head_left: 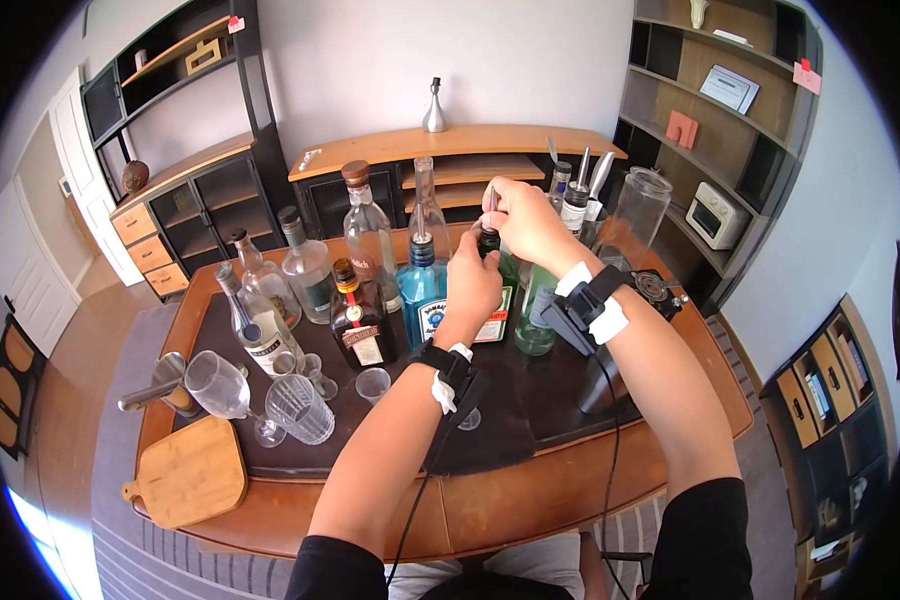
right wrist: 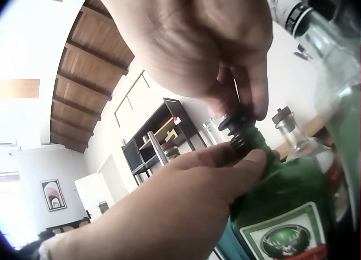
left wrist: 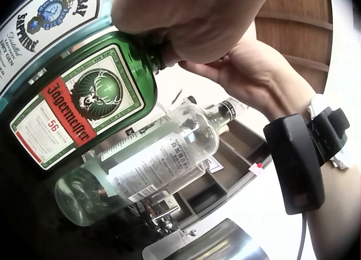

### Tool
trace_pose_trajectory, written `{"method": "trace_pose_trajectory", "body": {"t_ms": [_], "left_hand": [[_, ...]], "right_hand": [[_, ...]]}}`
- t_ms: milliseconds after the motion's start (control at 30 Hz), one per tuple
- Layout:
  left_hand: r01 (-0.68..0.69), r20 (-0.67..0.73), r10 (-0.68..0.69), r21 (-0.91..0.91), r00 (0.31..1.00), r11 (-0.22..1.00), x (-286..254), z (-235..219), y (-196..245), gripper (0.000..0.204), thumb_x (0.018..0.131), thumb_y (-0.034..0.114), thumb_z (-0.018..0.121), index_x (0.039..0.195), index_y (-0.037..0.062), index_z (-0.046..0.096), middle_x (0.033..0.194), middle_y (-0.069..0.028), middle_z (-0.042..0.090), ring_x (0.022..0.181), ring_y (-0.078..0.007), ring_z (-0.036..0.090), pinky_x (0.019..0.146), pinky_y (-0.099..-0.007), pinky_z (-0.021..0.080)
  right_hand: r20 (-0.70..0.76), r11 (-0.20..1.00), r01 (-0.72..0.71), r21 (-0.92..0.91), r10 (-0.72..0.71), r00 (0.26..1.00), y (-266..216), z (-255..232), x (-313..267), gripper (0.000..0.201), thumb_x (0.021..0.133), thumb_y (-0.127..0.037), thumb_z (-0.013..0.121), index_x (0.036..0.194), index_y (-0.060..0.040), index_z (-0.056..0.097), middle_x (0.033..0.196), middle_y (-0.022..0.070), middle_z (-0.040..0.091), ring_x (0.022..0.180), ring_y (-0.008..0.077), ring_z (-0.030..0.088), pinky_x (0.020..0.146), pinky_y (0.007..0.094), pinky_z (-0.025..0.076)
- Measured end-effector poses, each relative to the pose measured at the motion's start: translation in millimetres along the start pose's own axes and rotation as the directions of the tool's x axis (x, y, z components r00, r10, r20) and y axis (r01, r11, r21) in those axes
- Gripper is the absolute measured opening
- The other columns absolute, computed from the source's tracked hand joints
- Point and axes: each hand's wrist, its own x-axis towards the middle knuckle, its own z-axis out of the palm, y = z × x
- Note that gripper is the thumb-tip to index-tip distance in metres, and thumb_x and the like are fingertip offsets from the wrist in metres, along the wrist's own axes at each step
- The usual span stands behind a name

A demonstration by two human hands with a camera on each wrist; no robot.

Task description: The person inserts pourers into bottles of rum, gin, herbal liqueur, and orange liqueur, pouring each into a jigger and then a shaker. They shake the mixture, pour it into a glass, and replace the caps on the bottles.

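Green bottle: stood upright on the bench, between a blue bottle and a pale green bottle; its neck is clasped by the left hand, the lower and nearer grip. Pourer: set at the mouth, roughly in line with the neck, pinched from above in the grip of the right hand

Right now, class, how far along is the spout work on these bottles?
Looks done: the blue bottle has a metal spout in its neck. In hand: the left hand grips the green bottle by its neck while the right hand pinches another spout at its mouth; whether that is seated is hidden. Possibly left: the brown-capped bottle, which shows no spout.
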Motion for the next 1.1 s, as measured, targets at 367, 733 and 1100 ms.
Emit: {"method": "trace_pose_trajectory", "body": {"t_ms": [367,733,1100], "left_hand": [[0.08,0.021,-0.08,0.017,0.997,0.997,-1,-2,6,0.029,0.094,0.005,0.065,0.12,-0.0062,0.059,0.114,-0.0284,0.069,0.11,-0.0453,0.066,0.093,-0.0465,0.051],[0.038,0.001,-0.039,0.027,0.999,0.999,3,-1,4,0.035,0.091,0.004,0.065,0.124,-0.004,0.056,0.103,-0.0327,0.069,0.102,-0.0515,0.066,0.085,-0.0545,0.052],[0.042,-0.063,-0.035,0.111,0.997,0.993,1,3,9,0.033,0.088,0.012,0.075,0.115,-0.0024,0.063,0.097,-0.0298,0.072,0.095,-0.0482,0.07,0.083,-0.0509,0.055]], "right_hand": [[-0.013,0.996,0.064,-0.067,-0.065,0.998,6,7,-10,0.014,0.086,0.0,0.073,0.09,0.0024,0.06,0.071,0.0137,0.065,0.066,0.0226,0.064,0.065,0.037,0.051],[-0.219,1.0,-0.001,0.005,0.002,0.976,2,30,-17,0.014,0.086,0.005,0.069,0.091,0.0025,0.057,0.078,0.0179,0.064,0.073,0.0311,0.065,0.069,0.0396,0.051],[-0.23,0.898,0.083,0.432,0.021,0.973,-45,-13,-130,0.034,0.093,0.004,0.066,0.125,0.0015,0.054,0.136,0.0185,0.061,0.127,0.0262,0.061,0.108,0.0401,0.05]]}}
